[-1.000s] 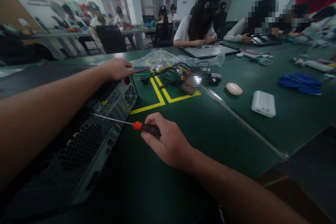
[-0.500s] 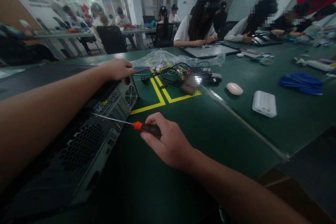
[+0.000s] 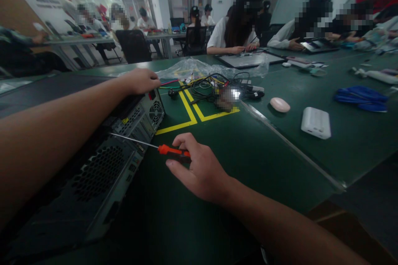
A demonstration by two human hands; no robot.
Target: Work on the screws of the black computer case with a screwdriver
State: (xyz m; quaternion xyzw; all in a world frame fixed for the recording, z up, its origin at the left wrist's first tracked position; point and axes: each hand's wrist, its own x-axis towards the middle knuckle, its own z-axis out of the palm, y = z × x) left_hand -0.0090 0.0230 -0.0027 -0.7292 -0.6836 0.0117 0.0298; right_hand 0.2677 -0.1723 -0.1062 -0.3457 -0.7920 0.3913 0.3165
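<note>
Right now the right hand (image 3: 202, 174) at 6 o'clock pinches the screwdriver (image 3: 170, 150) handle, shaft pointing 9 o'clock, tip at the computer case (image 3: 102, 174) rear panel. Likely screw work; needs a squarely seated tip. Left hand (image 3: 141, 80) at 11 o'clock, fingers curled over the case's far edge.

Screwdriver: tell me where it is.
Head view, lower centre: the screwdriver is in the right hand, its shaft reaching left to the rear of the computer case.

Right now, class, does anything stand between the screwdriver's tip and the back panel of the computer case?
Nothing visible does. The screwdriver shaft runs bare from its orange collar to the back panel of the computer case. The cables lie farther off on the table.
</note>
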